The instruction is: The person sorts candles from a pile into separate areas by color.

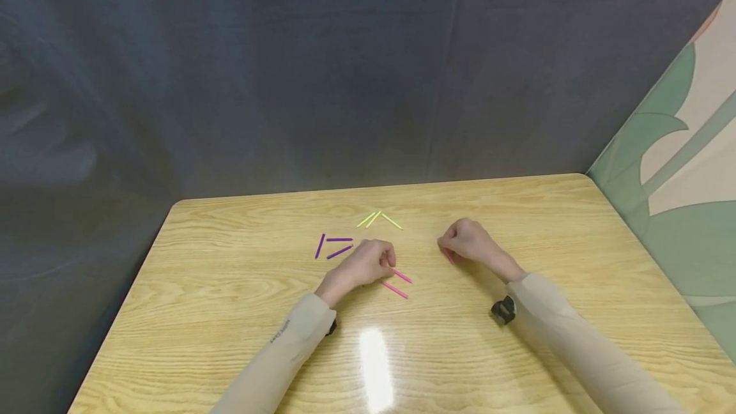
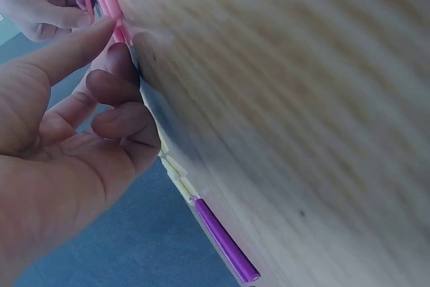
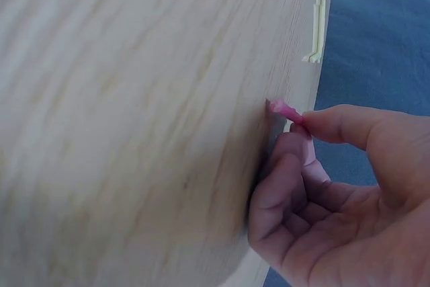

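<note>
In the head view my left hand (image 1: 368,263) is low over the middle of the table, thumb and finger pinching the near end of a thin pink stick (image 1: 403,277). A second pink stick (image 1: 395,290) lies beside it, roughly parallel. Further right, my right hand (image 1: 467,240) holds another pink stick (image 3: 287,110) between thumb and fingertip, its free end pointing down at the wood. The other fingers of that hand are curled in. Past the left hand lie three purple sticks (image 1: 339,239), and beyond them three yellow sticks (image 1: 393,222).
The wood-grain table (image 1: 230,286) has a far edge against a dark curtain (image 1: 322,82). A leaf-patterned cloth (image 1: 678,209) hangs at the right. Black wrist devices (image 1: 503,310) sit under the sleeves. Bright glare (image 1: 375,369) marks the near tabletop.
</note>
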Tool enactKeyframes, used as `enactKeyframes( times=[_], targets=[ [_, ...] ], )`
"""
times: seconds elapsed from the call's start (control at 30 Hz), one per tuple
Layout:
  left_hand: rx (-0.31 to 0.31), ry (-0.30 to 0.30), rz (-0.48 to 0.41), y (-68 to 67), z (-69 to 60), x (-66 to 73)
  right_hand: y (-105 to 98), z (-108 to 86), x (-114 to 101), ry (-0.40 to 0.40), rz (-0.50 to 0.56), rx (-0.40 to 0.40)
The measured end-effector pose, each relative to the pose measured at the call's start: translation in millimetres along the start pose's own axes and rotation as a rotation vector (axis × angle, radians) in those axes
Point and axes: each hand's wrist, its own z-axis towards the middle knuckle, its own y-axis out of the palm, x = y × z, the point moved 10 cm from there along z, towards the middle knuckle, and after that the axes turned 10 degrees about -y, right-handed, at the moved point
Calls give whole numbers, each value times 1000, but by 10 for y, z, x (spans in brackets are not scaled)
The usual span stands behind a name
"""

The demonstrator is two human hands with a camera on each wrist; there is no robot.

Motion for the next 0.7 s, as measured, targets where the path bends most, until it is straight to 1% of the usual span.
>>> enactKeyframes(
  times=[0.17,0.3,0.43,0.7],
  targets=[
    [1,5,6,20,4,35,-22,-3,51,-14,-7,-19],
    [-15,-2,-2,41,5,45,-49,-10,60,-6,-7,-17],
    [-17,-10,6,46,1,44,-47,-10,50,0,-7,-14],
    [7,-25,12,21,-11,54,-46,-23,29,-19,5,-7]
  ],
)
